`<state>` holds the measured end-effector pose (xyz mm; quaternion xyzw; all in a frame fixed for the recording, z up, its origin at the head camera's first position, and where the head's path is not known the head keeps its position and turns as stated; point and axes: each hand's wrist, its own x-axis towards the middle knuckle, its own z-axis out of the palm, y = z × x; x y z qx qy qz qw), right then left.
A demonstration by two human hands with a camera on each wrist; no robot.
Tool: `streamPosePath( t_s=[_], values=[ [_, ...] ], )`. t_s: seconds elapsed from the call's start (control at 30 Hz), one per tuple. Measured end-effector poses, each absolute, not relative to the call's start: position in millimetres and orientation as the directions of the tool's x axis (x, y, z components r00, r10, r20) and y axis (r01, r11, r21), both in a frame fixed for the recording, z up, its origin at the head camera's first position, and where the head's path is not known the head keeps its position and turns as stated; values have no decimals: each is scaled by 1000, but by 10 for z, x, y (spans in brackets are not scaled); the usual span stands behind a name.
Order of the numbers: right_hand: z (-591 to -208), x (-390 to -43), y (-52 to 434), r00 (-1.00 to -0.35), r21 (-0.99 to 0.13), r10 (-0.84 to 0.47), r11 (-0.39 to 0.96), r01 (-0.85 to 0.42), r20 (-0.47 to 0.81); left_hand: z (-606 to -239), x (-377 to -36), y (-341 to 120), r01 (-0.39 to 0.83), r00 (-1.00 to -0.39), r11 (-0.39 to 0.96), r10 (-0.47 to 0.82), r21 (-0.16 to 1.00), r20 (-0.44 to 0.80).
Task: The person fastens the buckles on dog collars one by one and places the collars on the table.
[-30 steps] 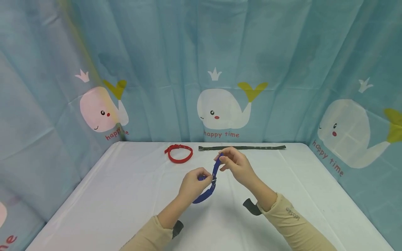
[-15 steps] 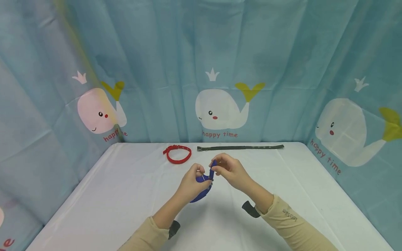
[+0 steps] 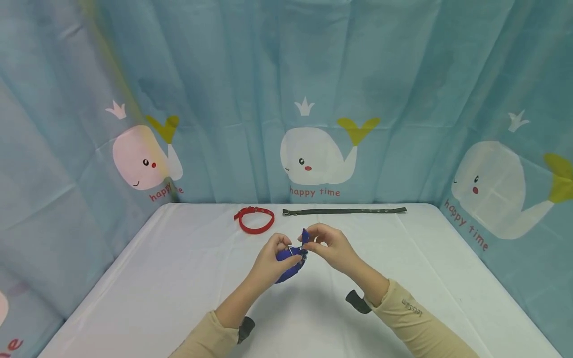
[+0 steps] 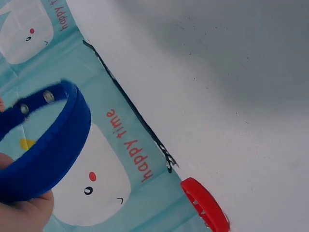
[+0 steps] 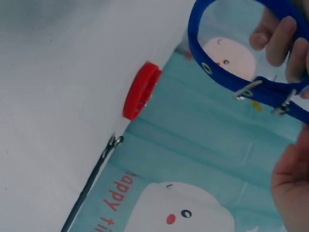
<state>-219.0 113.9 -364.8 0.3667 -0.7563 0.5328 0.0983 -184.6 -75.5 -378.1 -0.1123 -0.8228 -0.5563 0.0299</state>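
Both hands hold a blue buckle collar [image 3: 291,272] bent into a loop above the table. My left hand [image 3: 270,260] pinches the band beside the metal buckle, with thumb and fingers on either side. At the right of the loop, my right hand [image 3: 334,248] pinches the strap's tip, which points upward. In the left wrist view the blue band [image 4: 63,145] curves round, with metal eyelets showing on its far part. From the right wrist, the metal buckle [image 5: 284,103] and a metal ring [image 5: 248,90] show on the loop. Fingers partly hide the strap near the buckle.
A red collar [image 3: 256,230], closed in a ring, lies at the back of the white table [image 3: 188,278]. Right of it a dark green collar [image 3: 349,211] lies straight along the back edge. A whale-print curtain [image 3: 250,164] surrounds the table behind and at the sides.
My right hand has come down and left, closer to my left hand. The strap end between them shows shorter above the buckle. Red and green collars stay put.
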Motion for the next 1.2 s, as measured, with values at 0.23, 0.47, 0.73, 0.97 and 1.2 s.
streamPosePath(
  t_s=[0.23,0.47,0.73,0.97,1.2],
  values=[
    [-3688,-2236,1141,-703,-729,-368,92,-679,609,-3831,-1873,-775,194,-980,365,104,911,167],
    [-3653,-2245,1139,-643,-635,-366,160,-756,673,-3871,-1911,-795,210,-978,340,80,917,195],
    [-3556,-2242,1166,-569,-403,-508,406,-820,646,-3900,-1937,-807,248,-969,305,79,919,235],
    [-3456,-2205,1177,-517,-260,-632,458,-850,577,-3893,-1893,-778,228,-974,314,70,922,217],
    [-3505,-2222,1147,-435,-108,-686,465,-879,583,-3897,-1882,-783,238,-971,339,61,910,231]
  ],
)
